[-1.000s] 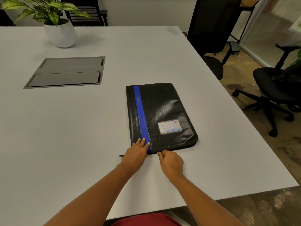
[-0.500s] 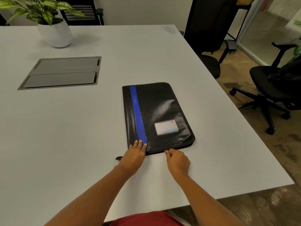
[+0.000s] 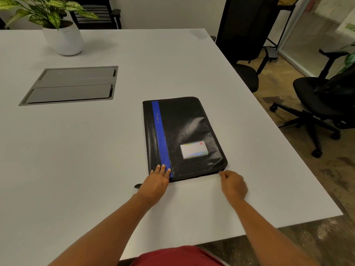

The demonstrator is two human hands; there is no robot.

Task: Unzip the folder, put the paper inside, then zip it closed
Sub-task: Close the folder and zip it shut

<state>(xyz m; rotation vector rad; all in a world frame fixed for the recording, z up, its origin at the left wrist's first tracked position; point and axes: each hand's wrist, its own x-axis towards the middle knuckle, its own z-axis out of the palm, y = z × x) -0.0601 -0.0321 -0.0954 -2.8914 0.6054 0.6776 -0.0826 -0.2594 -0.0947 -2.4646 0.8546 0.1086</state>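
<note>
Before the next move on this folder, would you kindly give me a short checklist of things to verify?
1. Folder flat on table: ok.
2. Left hand presses its near left corner: ok.
3. Right hand pinches at its near right corner: ok.
4. Zipper pull inside that pinch: cannot tell.
5. Paper ready in view: cannot tell.

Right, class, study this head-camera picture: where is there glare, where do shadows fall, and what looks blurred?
Head view: glare sheens the zip folder right of its blue stripe; the potted plant casts a faint shadow on the white table; the folder's label is too blurred to read.
</note>
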